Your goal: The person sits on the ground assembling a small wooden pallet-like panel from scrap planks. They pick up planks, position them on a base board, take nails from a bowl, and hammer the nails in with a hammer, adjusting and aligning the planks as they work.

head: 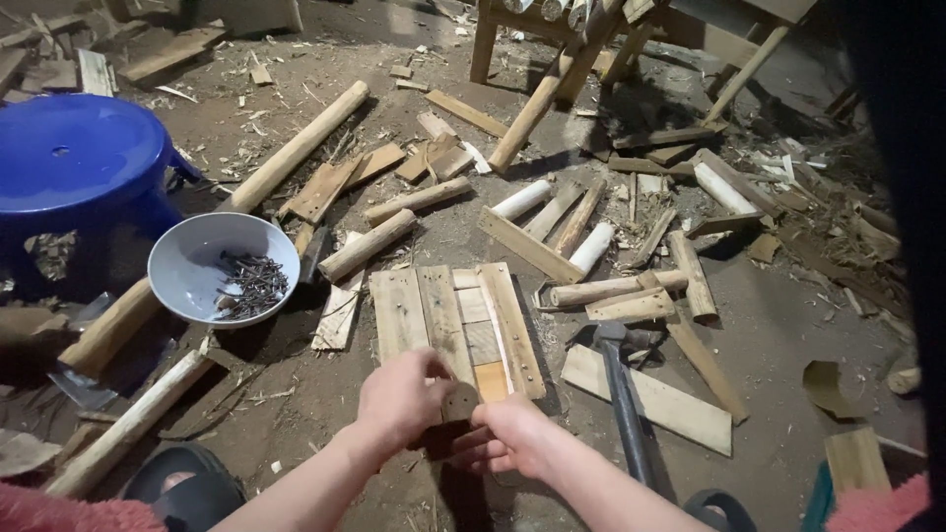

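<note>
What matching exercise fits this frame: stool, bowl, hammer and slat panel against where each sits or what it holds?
Things:
1. stool
2. bowl
3. hammer
4. slat panel

Descriptions:
A. lies on the ground, right of the hands
B. holds dark nails
C. blue, at the left edge
D. just beyond the left hand and right hand

Pairs: 1-C, 2-B, 3-A, 4-D

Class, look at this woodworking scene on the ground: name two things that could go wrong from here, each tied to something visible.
1. The dark-headed hammer lies right beside the right hand; a careless reach might knock it.
2. The white bowl of dark nails sits among loose round wooden poles; a rolling pole could tip it.
Both hands, including the left hand, press a small round wooden piece on rough slats, so splinters are possible.
</note>
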